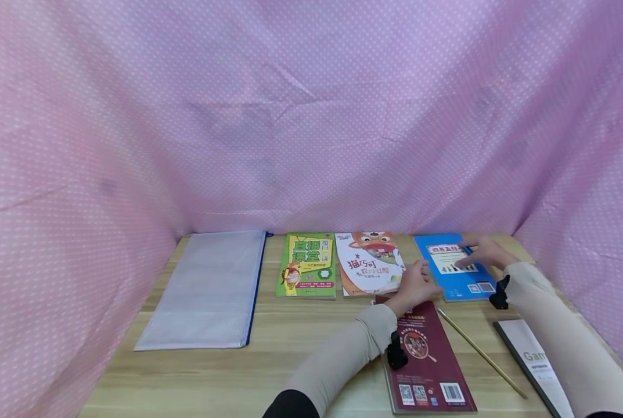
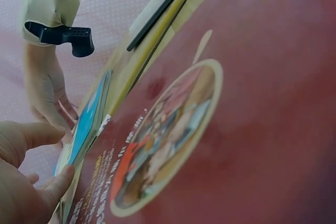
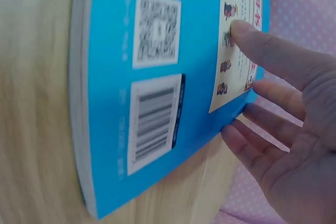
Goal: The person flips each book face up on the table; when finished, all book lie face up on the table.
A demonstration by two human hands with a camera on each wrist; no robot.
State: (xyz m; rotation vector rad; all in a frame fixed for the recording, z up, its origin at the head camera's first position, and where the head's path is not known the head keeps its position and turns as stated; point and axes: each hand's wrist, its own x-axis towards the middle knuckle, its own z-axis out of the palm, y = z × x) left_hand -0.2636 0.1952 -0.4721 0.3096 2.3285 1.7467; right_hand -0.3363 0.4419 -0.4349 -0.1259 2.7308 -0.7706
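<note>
A blue book (image 1: 449,285) lies at the back right, its barcode and QR code showing in the right wrist view. My right hand (image 1: 486,254) is at its right side, the thumb on the cover and the other fingertips against the edge. Just left of that book, my left hand (image 1: 417,285) hovers past the top end of a maroon book (image 1: 436,354), holding nothing. In the left wrist view its fingers (image 2: 55,187) reach toward the blue book's edge. The left forearm passes over the maroon book's left edge.
A green book (image 1: 307,267) and a white cartoon-cover book (image 1: 370,264) stand in a row at the back. A zippered mesh pouch (image 1: 206,290) lies on the left. Right of the maroon book are a thin golden stick (image 1: 481,351) and a notebook (image 1: 536,363). Pink dotted cloth surrounds the table.
</note>
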